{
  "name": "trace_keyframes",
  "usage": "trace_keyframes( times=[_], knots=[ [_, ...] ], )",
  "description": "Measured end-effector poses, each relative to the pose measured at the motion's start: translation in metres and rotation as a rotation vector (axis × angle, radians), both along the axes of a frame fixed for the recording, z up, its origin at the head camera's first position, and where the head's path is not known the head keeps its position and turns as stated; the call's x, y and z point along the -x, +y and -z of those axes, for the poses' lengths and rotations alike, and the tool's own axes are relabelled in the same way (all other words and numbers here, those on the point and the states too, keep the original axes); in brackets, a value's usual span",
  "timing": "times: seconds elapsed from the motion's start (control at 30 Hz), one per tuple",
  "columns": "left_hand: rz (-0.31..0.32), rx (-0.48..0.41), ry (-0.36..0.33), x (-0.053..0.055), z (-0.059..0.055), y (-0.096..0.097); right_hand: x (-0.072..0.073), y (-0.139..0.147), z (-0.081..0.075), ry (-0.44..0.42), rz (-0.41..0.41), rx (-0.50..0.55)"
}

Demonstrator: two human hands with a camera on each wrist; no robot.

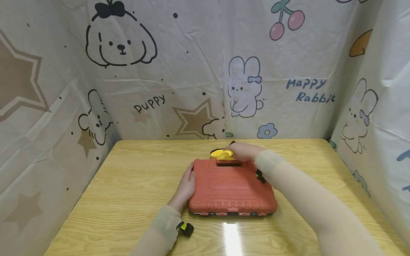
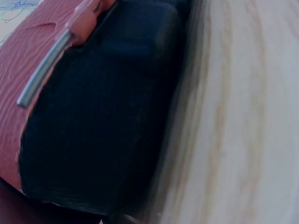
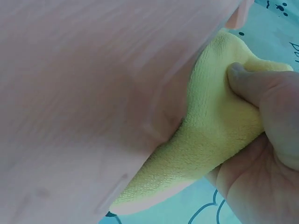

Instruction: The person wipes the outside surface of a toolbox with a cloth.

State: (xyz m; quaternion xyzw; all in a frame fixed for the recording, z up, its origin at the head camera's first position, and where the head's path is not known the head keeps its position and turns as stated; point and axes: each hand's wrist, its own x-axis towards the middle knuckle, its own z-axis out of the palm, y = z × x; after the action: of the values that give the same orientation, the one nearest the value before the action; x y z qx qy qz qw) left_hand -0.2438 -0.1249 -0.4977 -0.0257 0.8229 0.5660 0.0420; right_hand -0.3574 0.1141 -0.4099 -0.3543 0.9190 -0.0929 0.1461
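A red plastic case (image 1: 235, 185) lies in the middle of the wooden table, its handle side away from me. In the left wrist view, the case's black lower part (image 2: 93, 130) and a metal pin (image 2: 42, 70) fill the left half. My left hand (image 1: 187, 186) holds the case's left side; part of its fingers is hidden. At the far edge, by the handle slot, my right hand (image 1: 245, 151) pinches a yellow cloth (image 1: 222, 154). The right wrist view shows the thumb (image 3: 254, 84) pressing the cloth (image 3: 210, 107) against the case's edge.
The wooden table (image 1: 134, 177) carries the case. A white printed cloth (image 1: 192, 71) with cartoon animals hangs around its back and sides. A black band with a small device (image 1: 185, 228) sits on my left wrist.
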Motion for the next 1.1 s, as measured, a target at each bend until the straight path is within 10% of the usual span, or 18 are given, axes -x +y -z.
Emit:
trace_keyframes(
  times=[1.1],
  knots=[
    [-0.006, 0.003, 0.009, -0.002, -0.002, 0.0, -0.014, 0.078, 0.009, 0.052, 0.129, 0.135]
  ],
)
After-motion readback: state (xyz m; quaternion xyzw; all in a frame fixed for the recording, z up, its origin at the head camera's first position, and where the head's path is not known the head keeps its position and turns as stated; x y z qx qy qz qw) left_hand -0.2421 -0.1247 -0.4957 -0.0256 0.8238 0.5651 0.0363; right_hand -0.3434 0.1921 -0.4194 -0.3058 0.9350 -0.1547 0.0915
